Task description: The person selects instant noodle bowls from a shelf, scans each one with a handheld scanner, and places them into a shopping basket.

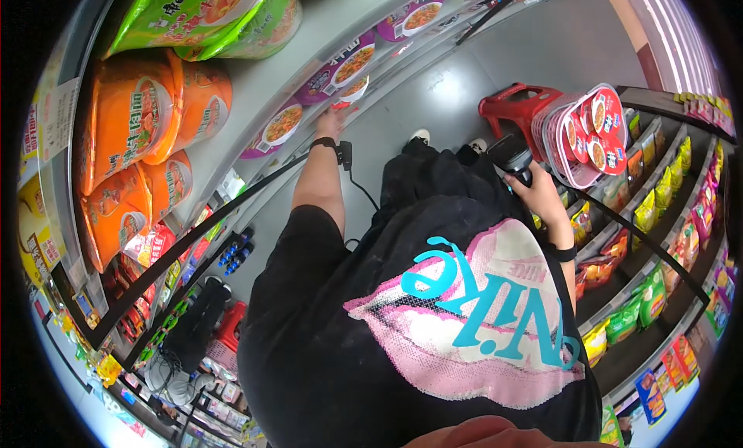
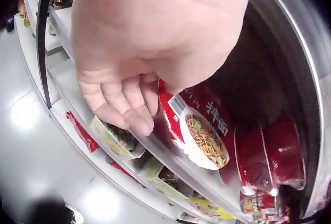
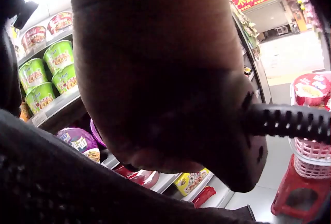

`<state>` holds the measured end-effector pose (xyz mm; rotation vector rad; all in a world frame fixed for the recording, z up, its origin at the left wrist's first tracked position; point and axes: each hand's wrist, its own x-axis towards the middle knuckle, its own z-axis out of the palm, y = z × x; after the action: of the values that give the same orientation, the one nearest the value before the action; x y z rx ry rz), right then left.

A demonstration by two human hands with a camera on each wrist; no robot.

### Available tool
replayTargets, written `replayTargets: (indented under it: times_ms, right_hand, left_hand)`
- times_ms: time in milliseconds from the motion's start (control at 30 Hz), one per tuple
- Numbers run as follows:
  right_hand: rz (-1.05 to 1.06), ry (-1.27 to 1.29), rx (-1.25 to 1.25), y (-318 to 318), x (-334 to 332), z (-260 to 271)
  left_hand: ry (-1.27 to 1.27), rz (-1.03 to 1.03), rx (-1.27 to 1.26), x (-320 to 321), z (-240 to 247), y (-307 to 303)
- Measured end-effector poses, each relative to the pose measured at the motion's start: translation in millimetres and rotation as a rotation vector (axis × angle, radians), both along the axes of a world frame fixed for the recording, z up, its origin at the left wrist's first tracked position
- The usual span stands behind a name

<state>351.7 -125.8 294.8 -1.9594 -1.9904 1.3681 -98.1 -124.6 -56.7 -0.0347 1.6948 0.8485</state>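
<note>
The left hand (image 1: 330,123) reaches low to the shelf on the left. In the left wrist view, this hand (image 2: 155,43) has bent fingers by the shelf's front edge, beside a tilted red noodle package (image 2: 207,138); the thumb's tip is hidden, so a grip on the package cannot be confirmed. The right hand (image 1: 540,194) grips a black handheld scanner (image 1: 511,155) in front of the body. In the right wrist view, the dark scanner (image 3: 227,131) with its coiled cord lies against the shadowed hand (image 3: 155,79).
A red stool (image 1: 511,103) stands beside a pink basket (image 1: 569,165) of red noodle bowls. Orange noodle tubs (image 1: 128,123) and purple bowls (image 1: 333,76) line the left shelves. Snack bags (image 1: 650,293) fill the right shelves. Another person (image 1: 193,324) is at lower left.
</note>
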Motion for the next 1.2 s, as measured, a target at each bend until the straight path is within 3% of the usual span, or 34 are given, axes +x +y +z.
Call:
replayTargets:
  times_ms: [267,367,467,533,600,800,867,900,933,967,1000,1067,1200]
  right_hand:
    - [-0.008,-0.005,0.028,0.6,5.3,-3.6]
    - [-0.014,-0.058,0.008,-1.3,10.7,-2.8]
    - [-0.036,-0.031,0.025,-5.5,15.1,-6.6]
    - [-0.036,-0.01,0.039,-5.1,18.2,-7.3]
    - [-0.027,-0.001,0.048,-2.0,21.8,-6.5]
    - [-0.021,0.018,0.025,3.5,32.9,-9.0]
    - [-0.018,0.064,0.031,7.0,39.8,-10.3]
    - [-0.023,0.047,0.006,8.9,46.3,-16.6]
    - [-0.024,0.066,0.037,11.3,49.6,-17.4]
    - [-0.041,0.069,0.013,13.7,54.4,-18.7]
    - [-0.056,0.076,-0.009,17.4,59.0,-20.0]
    - [-0.076,0.088,-0.024,25.3,69.8,-20.5]
    - [-0.117,0.119,-0.031,42.4,93.1,-14.4]
  left_hand:
    - [-0.018,0.008,0.0,-2.5,2.6,13.8]
    - [-0.014,-0.103,0.085,-14.7,-27.1,4.4]
    - [0.011,0.06,0.071,-15.9,-35.5,1.2]
    - [-0.13,0.409,0.099,-12.7,-24.8,3.1]
    - [-0.13,0.377,0.069,-8.1,-12.9,10.6]
    - [-0.208,0.173,0.004,5.8,12.4,7.4]
    - [-0.033,-0.012,0.013,6.5,-19.0,-4.7]
    - [-0.036,-0.025,0.021,-0.1,-74.0,-19.6]
    - [0.413,-0.537,0.117,-16.4,-122.2,-24.6]
    - [0.414,-0.6,0.107,-5.0,-110.8,-28.1]
    - [0.177,-0.489,-0.005,26.7,-32.3,-16.6]
    - [0.223,-0.737,-0.016,36.1,-34.2,-19.4]
    - [0.257,-0.851,-0.01,81.3,28.0,2.7]
